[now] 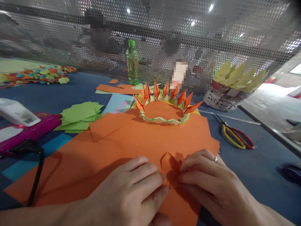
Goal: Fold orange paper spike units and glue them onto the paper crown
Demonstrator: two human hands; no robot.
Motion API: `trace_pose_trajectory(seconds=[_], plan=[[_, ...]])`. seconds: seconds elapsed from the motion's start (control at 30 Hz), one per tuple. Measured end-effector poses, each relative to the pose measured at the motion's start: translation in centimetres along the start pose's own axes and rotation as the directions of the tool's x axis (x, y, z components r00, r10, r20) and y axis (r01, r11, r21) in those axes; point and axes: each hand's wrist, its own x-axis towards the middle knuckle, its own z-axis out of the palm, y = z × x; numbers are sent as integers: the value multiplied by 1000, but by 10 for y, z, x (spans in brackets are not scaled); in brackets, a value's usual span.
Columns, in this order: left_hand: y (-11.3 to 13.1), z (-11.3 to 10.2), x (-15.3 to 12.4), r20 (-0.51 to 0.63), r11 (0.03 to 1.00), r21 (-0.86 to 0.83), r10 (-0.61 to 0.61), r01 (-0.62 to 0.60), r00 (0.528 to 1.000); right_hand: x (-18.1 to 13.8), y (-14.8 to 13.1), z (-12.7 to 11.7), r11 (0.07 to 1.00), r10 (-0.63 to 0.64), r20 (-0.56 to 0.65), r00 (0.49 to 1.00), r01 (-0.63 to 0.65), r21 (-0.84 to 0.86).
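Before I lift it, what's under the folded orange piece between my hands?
Large orange paper shows around the folded orange piece; what lies directly beneath the piece is covered.

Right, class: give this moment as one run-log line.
left hand: fingers at folded orange paper | right hand: fingers at same piece | beyond: spiked paper crown | right side: scissors

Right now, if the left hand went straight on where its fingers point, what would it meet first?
Probably the small folded orange paper just ahead of the left hand; whether they already touch is unclear.
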Motion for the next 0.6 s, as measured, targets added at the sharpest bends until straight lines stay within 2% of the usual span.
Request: trace_pose_trajectory(seconds=[0.17,0.27,0.4,0.5,0.6], plan=[[0,2,-2,-45,999,-48,-12,10,999,1,-1,0,989,103,54,993,-108,101],[-1,3,0,-68,998,-63,-8,4,998,5,-4,-1,986,122,70,990,-129,105],[-2,0,1,-28,998,-69,-12,10,1000,8,-6,-1,994,65,89,994,-73,86],[0,-1,0,-35,999,-52,-6,4,999,7,-4,-1,997,-15,125,992,5,78],[1,-2,-1,-33,999,-51,-2,0,999,4,-2,-1,996,-41,118,992,32,78]])
